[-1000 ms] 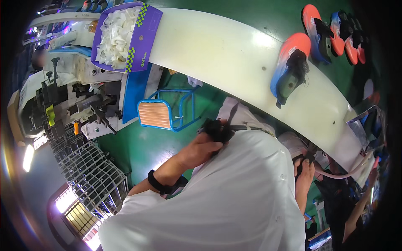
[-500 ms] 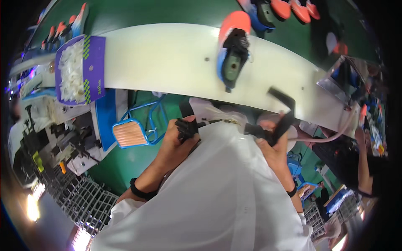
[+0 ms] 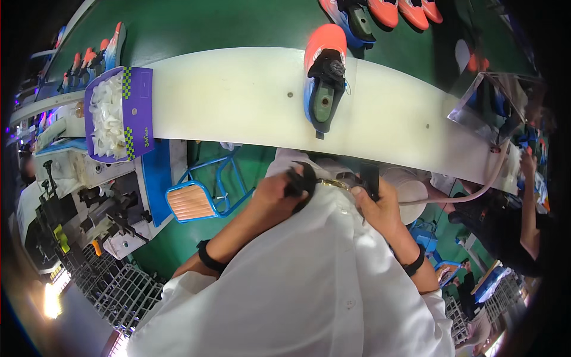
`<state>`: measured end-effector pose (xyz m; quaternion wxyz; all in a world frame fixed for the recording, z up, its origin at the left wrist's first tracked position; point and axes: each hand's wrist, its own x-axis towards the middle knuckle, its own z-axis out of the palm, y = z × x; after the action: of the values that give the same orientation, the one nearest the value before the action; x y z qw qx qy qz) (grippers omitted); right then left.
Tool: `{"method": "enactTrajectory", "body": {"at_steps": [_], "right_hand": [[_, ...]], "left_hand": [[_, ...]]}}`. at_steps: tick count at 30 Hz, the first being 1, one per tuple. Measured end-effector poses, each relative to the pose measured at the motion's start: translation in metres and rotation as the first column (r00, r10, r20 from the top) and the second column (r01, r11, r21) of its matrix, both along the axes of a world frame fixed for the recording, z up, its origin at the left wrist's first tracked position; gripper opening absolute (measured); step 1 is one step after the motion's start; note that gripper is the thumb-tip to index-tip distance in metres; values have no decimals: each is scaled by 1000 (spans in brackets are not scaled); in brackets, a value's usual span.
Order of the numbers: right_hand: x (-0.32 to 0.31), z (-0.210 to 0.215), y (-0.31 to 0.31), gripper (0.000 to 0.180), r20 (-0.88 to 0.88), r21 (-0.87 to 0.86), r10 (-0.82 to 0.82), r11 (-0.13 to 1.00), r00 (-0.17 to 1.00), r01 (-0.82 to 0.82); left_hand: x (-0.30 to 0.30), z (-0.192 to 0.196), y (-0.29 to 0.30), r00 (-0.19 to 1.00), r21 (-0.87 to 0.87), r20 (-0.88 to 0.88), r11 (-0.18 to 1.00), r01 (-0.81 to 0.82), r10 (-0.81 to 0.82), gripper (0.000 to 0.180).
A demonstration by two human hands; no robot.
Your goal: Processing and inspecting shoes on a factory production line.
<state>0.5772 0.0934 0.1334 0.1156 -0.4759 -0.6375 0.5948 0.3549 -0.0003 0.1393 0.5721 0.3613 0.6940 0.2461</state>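
Note:
At my waist, in front of the white shirt (image 3: 339,268), both hands grip a black strap. My left hand (image 3: 275,196) is closed around its dark bunched part (image 3: 304,178). My right hand (image 3: 383,209) pinches a flat black strap end (image 3: 369,178), thumb on top. Between the hands shows a gold-coloured metal piece (image 3: 334,183); how it joins the strap cannot be made out. Beyond, on the white bench (image 3: 226,95), lies a coral, black and blue shoe (image 3: 326,40) with a green-grey insert (image 3: 325,102) in its opening.
A purple box (image 3: 140,101) of white pieces sits on the bench's left. More shoes (image 3: 383,13) lie on the green surface behind. A blue-framed stool (image 3: 193,202) stands below left, near a machine (image 3: 101,208). At right are a clear-sided box (image 3: 491,104) and another person's arm (image 3: 528,202).
My left hand has moved right and slightly up, toward the middle of my waist. The right hand's strap has swung from bent outward to upright. The view has shifted slightly.

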Motion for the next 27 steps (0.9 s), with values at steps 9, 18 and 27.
{"method": "enactTrajectory", "body": {"at_steps": [9,18,27], "right_hand": [[-15,-5,-5,26,-50,264,200,948,979,-180],[-13,-8,-5,22,-63,235,161,962,985,-142],[-13,-2,-5,26,-62,327,207,929,976,-176]], "left_hand": [[-4,-8,9,902,81,309,953,292,-302,42],[-9,-19,-1,891,-11,447,995,96,-81,47],[5,-12,-8,975,277,152,954,112,-159,37]]}}
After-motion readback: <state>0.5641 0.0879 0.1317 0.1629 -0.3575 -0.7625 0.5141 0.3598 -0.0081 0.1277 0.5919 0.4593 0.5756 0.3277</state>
